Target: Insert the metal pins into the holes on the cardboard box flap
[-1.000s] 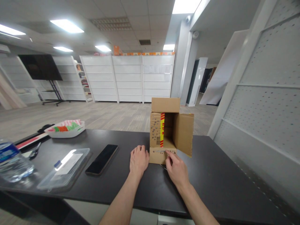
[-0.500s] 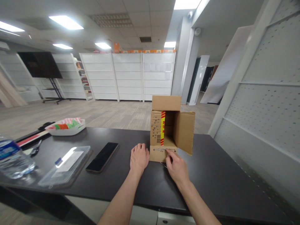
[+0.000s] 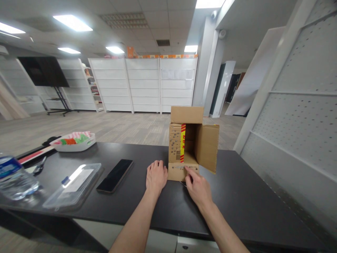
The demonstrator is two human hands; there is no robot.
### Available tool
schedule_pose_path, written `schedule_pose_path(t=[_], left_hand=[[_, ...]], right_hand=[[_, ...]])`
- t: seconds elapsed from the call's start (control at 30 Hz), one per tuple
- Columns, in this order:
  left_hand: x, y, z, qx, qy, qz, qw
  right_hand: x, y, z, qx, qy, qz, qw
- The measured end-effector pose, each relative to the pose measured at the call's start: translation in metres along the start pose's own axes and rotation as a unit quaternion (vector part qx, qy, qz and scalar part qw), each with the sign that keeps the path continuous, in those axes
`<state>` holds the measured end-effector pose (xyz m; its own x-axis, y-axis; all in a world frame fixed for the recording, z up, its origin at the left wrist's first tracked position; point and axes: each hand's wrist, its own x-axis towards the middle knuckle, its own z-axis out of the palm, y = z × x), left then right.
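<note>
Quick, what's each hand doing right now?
Left hand: open, palm down on the table beside the box.
Right hand: index finger out at the lower flap; can't tell if it holds anything small.

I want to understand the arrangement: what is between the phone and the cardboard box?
The head view shows the left hand resting between the phone and the cardboard box, close beside the box, with dark tabletop between hand and phone.

There are two hands (image 3: 157, 175) (image 3: 199, 189), one box (image 3: 175, 144), one phone (image 3: 115, 175), one bottle (image 3: 15, 182), one basket (image 3: 76, 147).
</note>
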<state>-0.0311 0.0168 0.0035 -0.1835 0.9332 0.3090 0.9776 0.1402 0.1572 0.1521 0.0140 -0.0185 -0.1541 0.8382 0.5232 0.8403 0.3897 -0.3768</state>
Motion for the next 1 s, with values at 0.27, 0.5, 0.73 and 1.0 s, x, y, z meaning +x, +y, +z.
schedule_pose_path(t=[0.27, 0.5, 0.73, 1.0], left_hand=[[0.001, 0.000, 0.004, 0.004, 0.004, -0.003, 1.000], [0.001, 0.001, 0.002, 0.002, 0.001, -0.001, 1.000], [0.001, -0.001, 0.004, 0.000, -0.003, -0.002, 1.000], [0.001, -0.001, 0.004, 0.000, 0.005, 0.002, 1.000]], right_hand=[[0.002, -0.007, -0.009, -0.018, -0.068, 0.024, 0.997], [0.003, -0.010, -0.011, -0.030, -0.094, 0.032, 0.995], [0.002, -0.009, -0.011, -0.024, -0.068, 0.072, 0.995], [0.001, -0.009, -0.014, -0.013, -0.062, 0.078, 0.995]])
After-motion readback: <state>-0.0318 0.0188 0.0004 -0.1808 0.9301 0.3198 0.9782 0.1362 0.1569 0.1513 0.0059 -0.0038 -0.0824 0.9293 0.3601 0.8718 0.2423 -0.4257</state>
